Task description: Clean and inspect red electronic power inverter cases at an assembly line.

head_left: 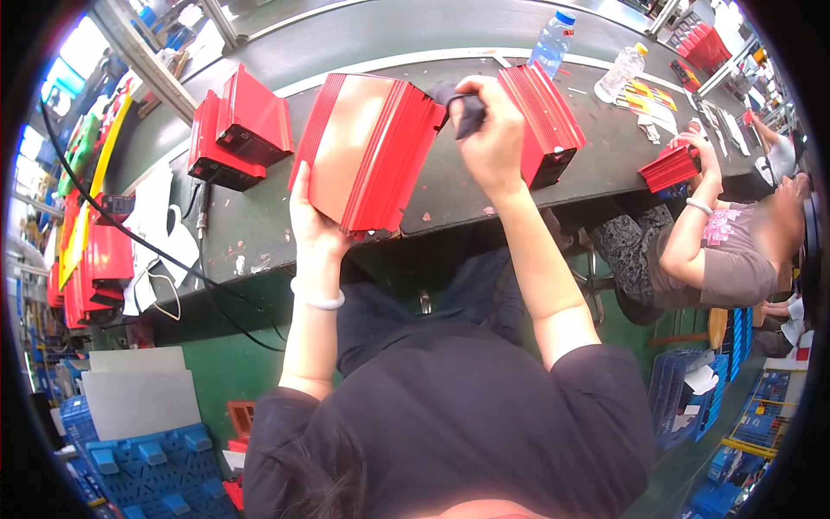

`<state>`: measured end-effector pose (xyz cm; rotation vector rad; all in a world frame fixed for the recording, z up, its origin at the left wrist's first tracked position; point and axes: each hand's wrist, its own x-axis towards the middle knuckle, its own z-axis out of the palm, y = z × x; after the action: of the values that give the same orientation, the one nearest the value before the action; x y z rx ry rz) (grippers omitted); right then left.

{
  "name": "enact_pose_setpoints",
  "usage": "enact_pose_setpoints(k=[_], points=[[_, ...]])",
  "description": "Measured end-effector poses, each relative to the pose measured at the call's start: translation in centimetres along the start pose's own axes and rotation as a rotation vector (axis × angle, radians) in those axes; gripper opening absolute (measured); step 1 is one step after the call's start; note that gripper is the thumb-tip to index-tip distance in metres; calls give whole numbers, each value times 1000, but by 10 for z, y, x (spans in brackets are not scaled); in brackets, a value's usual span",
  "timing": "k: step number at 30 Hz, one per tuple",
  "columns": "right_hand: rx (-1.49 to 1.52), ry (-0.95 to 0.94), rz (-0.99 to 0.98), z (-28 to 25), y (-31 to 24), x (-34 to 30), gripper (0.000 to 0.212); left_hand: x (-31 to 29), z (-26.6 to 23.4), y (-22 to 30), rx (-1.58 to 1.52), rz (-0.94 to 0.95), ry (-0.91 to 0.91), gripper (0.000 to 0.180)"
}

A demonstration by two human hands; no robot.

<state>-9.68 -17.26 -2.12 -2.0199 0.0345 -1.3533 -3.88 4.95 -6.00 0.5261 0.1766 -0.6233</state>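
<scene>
The scene is spanned by a dark worktop (pixel 432 186), its surface marked with pale scuffs and specks. At its right side a seated co-worker (pixel 735 268) is seen. Near the middle, at the worktop's near edge, a large red casing (pixel 363 156) is held tilted by the left hand (pixel 318 225); its thumb is laid up the casing's left side and its other fingers are tucked around the lower end. Whether the casing's weight is partly borne by the worktop cannot be told. To the left, two red casings (pixel 251 121) are set against each other, their dark end panels turned toward the near edge. To the right, just beyond the right hand (pixel 493 143), a single red casing (pixel 545 121) is stood. Behind it are placed a blue-capped bottle (pixel 553 45) and a yellow-capped bottle (pixel 621 73). Smallest of all, a bunched black cloth (pixel 467 114) is clenched in the right hand's fingers, close against the upper right edge of the held casing.
</scene>
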Motion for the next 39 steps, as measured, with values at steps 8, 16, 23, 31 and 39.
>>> enact_pose_setpoints(k=[8, 16, 23, 31, 39], points=[[-403, -139, -362, 4, 0, -2, 18, 6, 11, 3, 1, 160, 1, 47], [-589, -325, -573, 12, 16, -22, 19, 30, 9, 4, 52, 286, 66, 41], [-426, -442, -602, 8, -1, -42, 22, 33, 13, 5, -6, 220, 83, 38], [-60, -1108, -501, 26, -34, -92, 18, 38, 31, 20, 54, 164, 161, 51], [954, -784, 888, -17, -10, -52, 22, 27, 10, 45, 19, 69, -11, 54]])
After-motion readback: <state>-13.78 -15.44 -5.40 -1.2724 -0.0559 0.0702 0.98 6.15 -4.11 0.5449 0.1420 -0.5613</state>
